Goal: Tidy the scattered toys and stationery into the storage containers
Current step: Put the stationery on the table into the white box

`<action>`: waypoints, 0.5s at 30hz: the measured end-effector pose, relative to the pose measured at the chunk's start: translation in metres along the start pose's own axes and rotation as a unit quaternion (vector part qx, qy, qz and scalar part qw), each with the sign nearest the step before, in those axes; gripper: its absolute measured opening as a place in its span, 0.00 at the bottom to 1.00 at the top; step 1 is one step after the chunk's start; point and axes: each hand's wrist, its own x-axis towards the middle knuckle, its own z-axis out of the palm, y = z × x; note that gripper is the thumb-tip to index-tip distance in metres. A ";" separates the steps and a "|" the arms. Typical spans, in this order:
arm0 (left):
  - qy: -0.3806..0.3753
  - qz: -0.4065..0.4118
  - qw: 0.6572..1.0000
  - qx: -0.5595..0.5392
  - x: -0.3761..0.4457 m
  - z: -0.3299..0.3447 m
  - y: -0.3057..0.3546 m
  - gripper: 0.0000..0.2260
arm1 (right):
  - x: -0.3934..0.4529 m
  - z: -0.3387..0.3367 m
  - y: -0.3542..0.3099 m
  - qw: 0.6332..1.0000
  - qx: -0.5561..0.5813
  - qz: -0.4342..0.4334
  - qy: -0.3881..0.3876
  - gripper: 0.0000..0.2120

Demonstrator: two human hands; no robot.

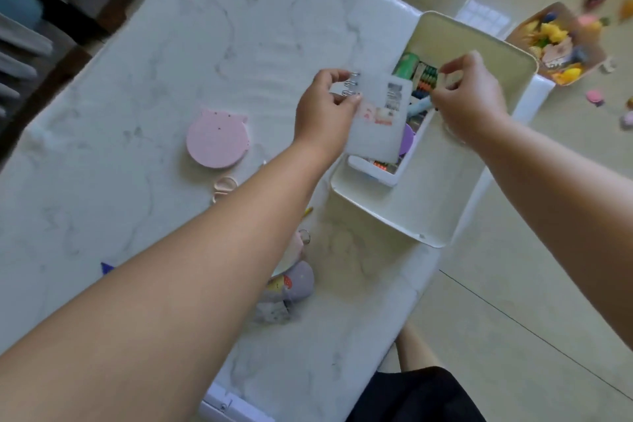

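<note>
Left hand grip pinched on the wire-ring edge of a small notebook, frosted translucent cover, rectangular. Right hand fingers curled at the notebook's far corner; whether that grip holds it, cannot tell. Notebook hangs over the white plastic bin, above its inner tray of pens. Left of the bin on the marbled table: round pink pad, pale scissors.

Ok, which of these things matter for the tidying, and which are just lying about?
For the job:
left hand holding the small ring notebook
right hand
white bin
pink round pad
scissors
plush toy
cardboard box of toys

Just lying about:
table
clear tray
</note>
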 end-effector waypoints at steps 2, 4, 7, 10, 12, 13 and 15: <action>-0.053 0.009 0.997 0.048 -0.011 0.019 0.002 0.12 | -0.005 -0.010 0.018 0.999 -0.029 0.025 -0.023 0.14; -0.091 0.016 0.990 0.104 -0.021 0.032 -0.002 0.14 | -0.010 -0.015 0.030 0.996 -0.064 0.045 -0.050 0.15; -0.096 0.059 0.976 0.187 -0.036 0.038 -0.011 0.12 | -0.019 -0.016 0.040 0.995 -0.070 0.056 -0.048 0.16; -0.034 0.075 0.976 0.200 -0.038 0.017 -0.022 0.07 | -0.028 -0.008 0.025 0.999 -0.026 0.026 -0.040 0.15; 0.015 0.055 0.977 0.205 -0.034 -0.009 -0.033 0.06 | -0.036 0.004 0.004 0.998 -0.013 -0.023 -0.059 0.16; 0.037 0.041 0.976 0.213 -0.031 -0.023 -0.039 0.06 | -0.041 0.012 -0.009 0.996 -0.006 -0.045 -0.076 0.16; 0.071 0.011 0.971 0.230 -0.027 -0.051 -0.052 0.08 | -0.051 0.029 -0.032 0.991 0.010 -0.080 -0.109 0.17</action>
